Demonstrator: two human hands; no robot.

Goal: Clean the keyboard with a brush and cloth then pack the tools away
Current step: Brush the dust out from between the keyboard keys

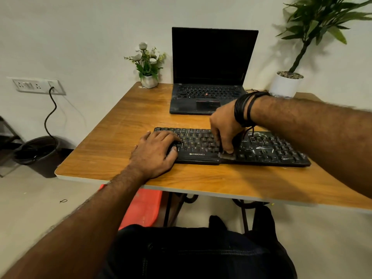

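right grip (225, 127) pinches a blurred brush (227, 155) on the black keyboard (271, 152); left grip (155, 152) flat.

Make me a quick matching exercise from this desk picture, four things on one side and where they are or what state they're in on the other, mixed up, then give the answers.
Things:
1. laptop
2. left hand
3. right hand
4. white flower pot

Places or states:
A. at the table's far left corner
B. pressing a small brush onto the keys
C. open, screen dark
D. resting flat on the keyboard's left end

Pairs: 1-C, 2-D, 3-B, 4-A
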